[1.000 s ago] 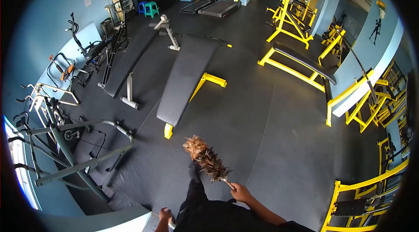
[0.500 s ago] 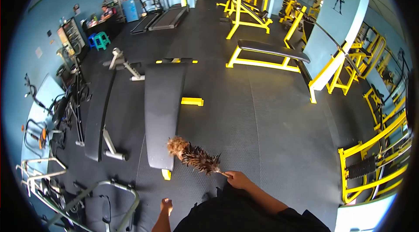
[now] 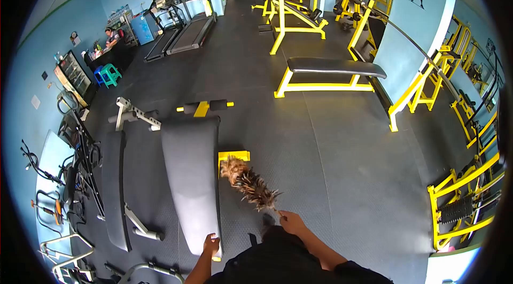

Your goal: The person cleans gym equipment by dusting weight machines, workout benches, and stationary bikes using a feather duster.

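Note:
A brown feather duster [image 3: 251, 185] is held by its thin handle in my right hand [image 3: 293, 223], whose fingers are closed round it. Its fluffy, lighter tip hangs beside the right edge of a grey padded bench [image 3: 189, 177], in front of the bench's yellow foot bar [image 3: 234, 156]. My left hand [image 3: 211, 243] is at the near right corner of that bench pad, fingers loosely bent and apart, with nothing seen in them. Whether it touches the pad I cannot tell.
Left of the padded bench lies a narrower black bench [image 3: 113, 193]. A yellow-framed flat bench [image 3: 336, 67] with a barbell [image 3: 409, 40] stands ahead right. Treadmills [image 3: 192, 35] and a seated person [image 3: 111, 38] are at the back. A yellow rack [image 3: 465, 204] stands at right.
I have come closer to the padded bench. The duster has moved from over the pad's near end to beside its right edge. My left hand has risen to the pad's near corner.

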The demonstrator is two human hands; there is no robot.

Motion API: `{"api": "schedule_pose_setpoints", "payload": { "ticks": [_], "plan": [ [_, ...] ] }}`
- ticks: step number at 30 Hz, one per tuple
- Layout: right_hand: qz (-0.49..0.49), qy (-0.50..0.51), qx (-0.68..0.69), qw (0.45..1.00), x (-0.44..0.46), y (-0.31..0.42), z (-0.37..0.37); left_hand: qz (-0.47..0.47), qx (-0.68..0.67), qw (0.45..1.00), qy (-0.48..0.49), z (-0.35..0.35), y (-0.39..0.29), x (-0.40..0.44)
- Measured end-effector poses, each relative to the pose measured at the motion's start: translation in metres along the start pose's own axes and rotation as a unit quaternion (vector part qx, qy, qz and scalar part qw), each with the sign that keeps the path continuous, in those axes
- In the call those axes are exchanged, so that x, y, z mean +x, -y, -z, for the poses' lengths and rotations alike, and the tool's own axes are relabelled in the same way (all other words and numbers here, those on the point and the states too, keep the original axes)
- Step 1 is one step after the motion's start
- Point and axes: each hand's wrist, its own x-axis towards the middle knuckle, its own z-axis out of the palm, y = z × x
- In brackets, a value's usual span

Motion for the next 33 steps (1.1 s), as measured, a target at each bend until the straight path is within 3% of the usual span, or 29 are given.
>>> {"api": "schedule_pose_setpoints", "payload": {
  "ticks": [8,13,16,20,22,23,25,29,31,33],
  "plan": [
    [0.069,0.005,-0.049,0.996,0.164,0.071,0.077,-0.044,-0.074,0.995,-0.039,0.032,-0.129,0.059],
    [0.089,0.04,-0.035,0.995,0.242,0.119,0.088,-0.075,-0.065,0.994,-0.044,0.042,-0.189,0.13],
    [0.113,-0.032,-0.05,0.992,0.288,0.145,0.074,-0.1,-0.078,0.991,-0.032,0.05,-0.232,0.185],
    [0.074,0.042,-0.109,0.99,0.354,0.196,0.077,-0.172,-0.045,0.983,-0.052,0.063,-0.288,0.267],
    [-0.019,0.104,-0.136,0.985,0.387,0.227,0.086,-0.181,0.007,0.983,-0.042,0.079,-0.329,0.296],
    [-0.032,0.104,-0.139,0.984,0.4,0.237,0.087,-0.269,0.037,0.959,-0.08,0.078,-0.331,0.324],
    [-0.032,0.072,-0.215,0.973,0.424,0.251,0.085,-0.315,0.058,0.943,-0.094,0.085,-0.366,0.348],
    [-0.033,0.14,-0.26,0.955,0.472,0.276,0.097,-0.275,0.115,0.95,-0.098,0.081,-0.393,0.388],
    [-0.005,0.129,-0.271,0.954,0.5,0.27,0.094,-0.201,0.208,0.955,-0.06,0.078,-0.417,0.376],
    [0.03,0.169,-0.253,0.952,0.522,0.278,0.098,-0.208,0.197,0.956,-0.066,0.07,-0.412,0.379]
  ]
}}
